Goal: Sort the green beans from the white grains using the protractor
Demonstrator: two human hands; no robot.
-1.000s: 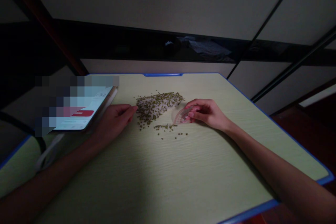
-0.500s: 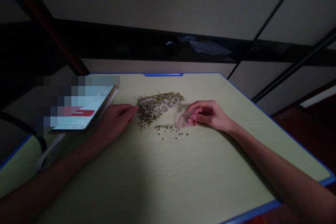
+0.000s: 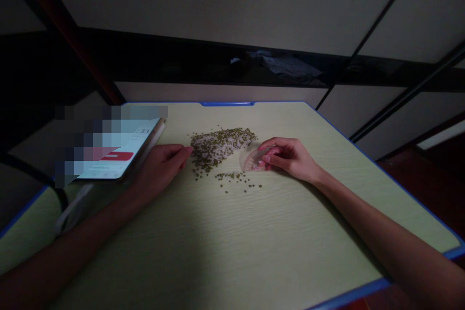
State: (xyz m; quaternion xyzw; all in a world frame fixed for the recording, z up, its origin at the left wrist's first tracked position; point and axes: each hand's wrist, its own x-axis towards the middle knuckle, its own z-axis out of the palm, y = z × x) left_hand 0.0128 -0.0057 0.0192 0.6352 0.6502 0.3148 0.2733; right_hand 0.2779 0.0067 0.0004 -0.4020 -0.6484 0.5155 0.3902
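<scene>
A heap of small green beans mixed with pale grains (image 3: 218, 143) lies on the pale green table (image 3: 232, 232). A thin line of loose beans (image 3: 236, 179) is scattered in front of it. My right hand (image 3: 286, 157) pinches a small clear curved plastic piece (image 3: 252, 160) with its edge on the table, just right of the heap. My left hand (image 3: 160, 167) rests flat on the table at the heap's left side, its fingertips nearly touching the beans, fingers stretched and holding nothing.
A lit phone (image 3: 116, 155) lies at the table's left, beside my left hand, with a white cable (image 3: 69, 213) running off the left edge. The table has a blue rim (image 3: 227, 103). Dark frames and pale panels stand behind it.
My right hand tilted the plastic piece, pulled it slightly toward me, then brought it back beside the heap. The left hand has stayed put.
</scene>
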